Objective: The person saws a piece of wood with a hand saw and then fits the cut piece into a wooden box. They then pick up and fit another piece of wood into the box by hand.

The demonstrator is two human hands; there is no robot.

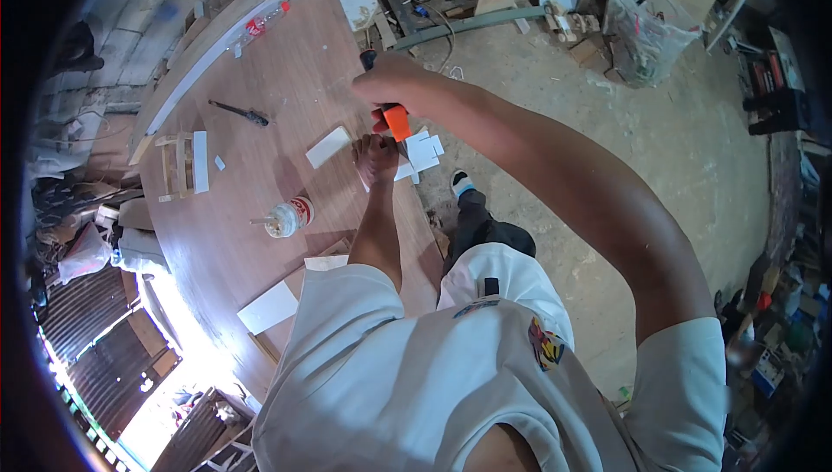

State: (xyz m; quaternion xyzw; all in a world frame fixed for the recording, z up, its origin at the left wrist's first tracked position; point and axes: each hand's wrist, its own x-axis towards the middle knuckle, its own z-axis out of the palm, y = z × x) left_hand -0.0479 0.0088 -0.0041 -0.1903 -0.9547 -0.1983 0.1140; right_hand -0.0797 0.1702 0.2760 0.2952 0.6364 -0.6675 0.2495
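Note:
My right hand (394,82) is wrapped around an orange-and-black tool (397,123), whose orange end points down towards my left hand; its exact kind is partly hidden by my fingers. My left hand (376,160), fingers curled, presses on a white board piece (404,172) at the table's edge. Beside it, white cut pieces (423,150) stick out past that edge, just under the tool. Left of my left hand lies a white rectangular block (328,147) on the wooden table (286,65).
On the table are a lidded plastic cup with a straw (289,217), a screwdriver-like tool (239,112), a small wooden frame (178,167), a red-capped bottle (264,19) and a white board (269,307). A bag of scraps (650,34) and wood offcuts stand on the floor beyond.

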